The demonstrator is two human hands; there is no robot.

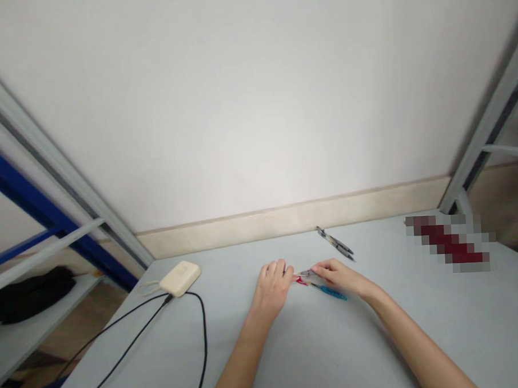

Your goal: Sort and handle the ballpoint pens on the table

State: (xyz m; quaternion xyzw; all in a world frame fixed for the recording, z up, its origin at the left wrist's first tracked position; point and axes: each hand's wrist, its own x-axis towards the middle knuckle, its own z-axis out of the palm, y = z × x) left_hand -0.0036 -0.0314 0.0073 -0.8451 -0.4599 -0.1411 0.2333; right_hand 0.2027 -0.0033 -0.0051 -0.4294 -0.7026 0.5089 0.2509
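Observation:
My left hand [274,283] rests on the table with its fingers curled down, hiding most of what is under them. My right hand [336,275] pinches the end of a slim, dark-and-clear pen [305,272] between thumb and forefinger. That pen spans the gap towards my left fingertips; whether they grip it too is hidden. Just below it, beside my left fingers, lies a small red piece [301,281], too small to make out exactly. A blue pen [332,292] lies on the table under my right hand, its tip pointing left.
Grey-and-black pens [336,245] lie near the wall. At the left sits a cream power bank [181,277] with a black cable [203,322] trailing to the front edge. A blurred dark-red object [448,243] lies right on the table [326,351]. Metal frames stand at both sides.

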